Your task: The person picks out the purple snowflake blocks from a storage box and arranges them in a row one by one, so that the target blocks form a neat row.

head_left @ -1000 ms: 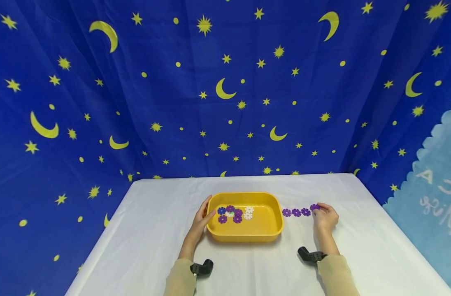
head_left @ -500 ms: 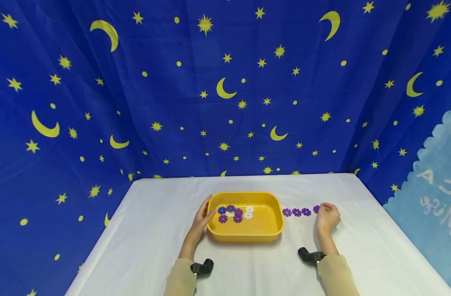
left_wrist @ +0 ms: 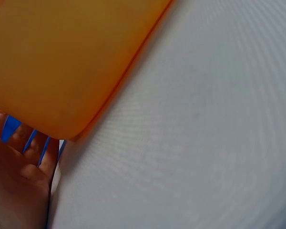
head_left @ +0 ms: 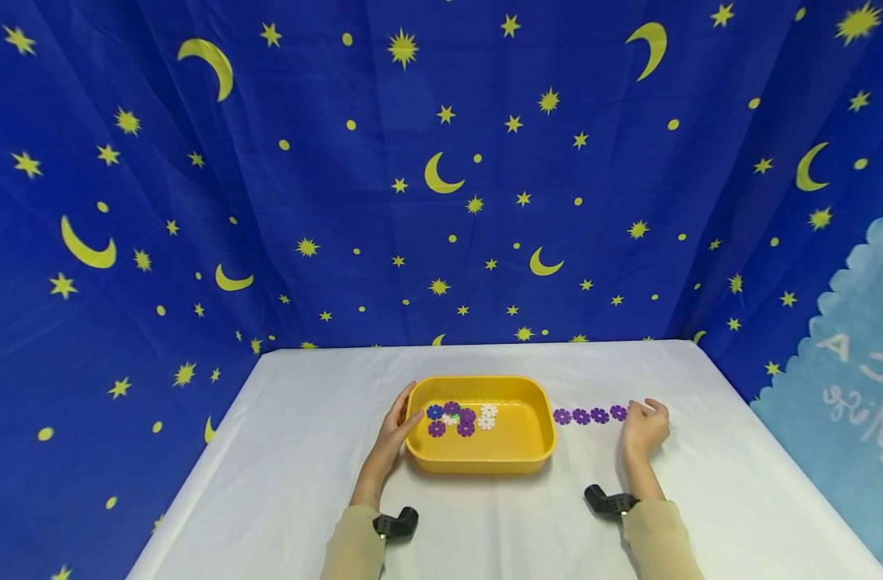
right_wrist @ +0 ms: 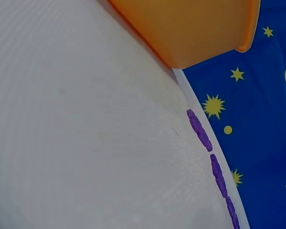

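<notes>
My left hand (head_left: 392, 431) holds the left side of a yellow plastic bin (head_left: 478, 466), thumb over the rim and fingers along the outside wall. In the left wrist view those fingers (left_wrist: 33, 145) lie against the bin's end. Inside the bin are several flower-shaped discs, including a blue one (head_left: 434, 412), purple ones (head_left: 466, 430) and white ones (head_left: 487, 422). To the right of the bin, purple flower discs (head_left: 581, 416) lie flat in a row. My right hand (head_left: 645, 428) is at the rightmost purple disc (head_left: 619, 412), fingertips at its right edge. The right wrist view does not show that hand.
A white cloth (head_left: 304, 451) covers the table. Blue curtains with yellow stars and moons (head_left: 441, 242) stand behind and at the sides. A light-blue panel with lettering (head_left: 862, 387) hangs at the right.
The rightmost purple disc has come down level with the row. My right hand has shifted slightly right and its fingers no longer cover the disc. The left hand and bin have not moved.
</notes>
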Available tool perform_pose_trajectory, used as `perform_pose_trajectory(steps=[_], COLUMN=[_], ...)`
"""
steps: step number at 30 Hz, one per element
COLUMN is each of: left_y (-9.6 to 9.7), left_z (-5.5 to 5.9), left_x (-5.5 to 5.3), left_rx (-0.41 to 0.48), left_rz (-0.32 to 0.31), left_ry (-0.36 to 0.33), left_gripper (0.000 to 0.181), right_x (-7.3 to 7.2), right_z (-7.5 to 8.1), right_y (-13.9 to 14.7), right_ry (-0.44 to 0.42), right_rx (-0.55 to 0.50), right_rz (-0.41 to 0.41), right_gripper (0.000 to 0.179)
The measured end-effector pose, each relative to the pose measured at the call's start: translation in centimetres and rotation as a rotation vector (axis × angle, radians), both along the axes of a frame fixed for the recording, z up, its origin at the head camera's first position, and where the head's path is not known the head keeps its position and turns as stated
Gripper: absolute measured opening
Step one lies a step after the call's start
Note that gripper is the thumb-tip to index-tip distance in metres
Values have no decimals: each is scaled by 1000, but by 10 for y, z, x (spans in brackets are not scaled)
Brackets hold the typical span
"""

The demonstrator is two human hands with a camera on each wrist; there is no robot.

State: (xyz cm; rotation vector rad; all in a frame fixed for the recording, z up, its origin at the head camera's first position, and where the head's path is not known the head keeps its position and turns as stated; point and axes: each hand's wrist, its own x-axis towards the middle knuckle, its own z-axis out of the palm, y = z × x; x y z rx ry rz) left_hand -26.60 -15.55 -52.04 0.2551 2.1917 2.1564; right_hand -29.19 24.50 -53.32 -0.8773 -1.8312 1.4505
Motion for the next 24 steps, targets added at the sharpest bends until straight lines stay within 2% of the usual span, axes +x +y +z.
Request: perform_pose_trajectory(steps=[5,16,18,22,24], left_y=[0,-1,-1,-1,0], left_z=[1,0,0,1,1], left_x=[0,-1,-1,0,1], left_rx=[-1,4,4,5,4], left_rz=[0,1,2,3,3], left_ry=[0,-8,-9,-2,-3], left_gripper=[62,62,62,62,62], right_x=[2,2,1,1,2], right_z=[2,9,12,23,27], right_y=[2,-2,-4,-7,-9], right_ry=[37,120,150,208,218], right_rx=[-55,-115,-167,-354,-434], right_rz=[0,77,105,173,193], right_gripper=[35,34,29,14,14])
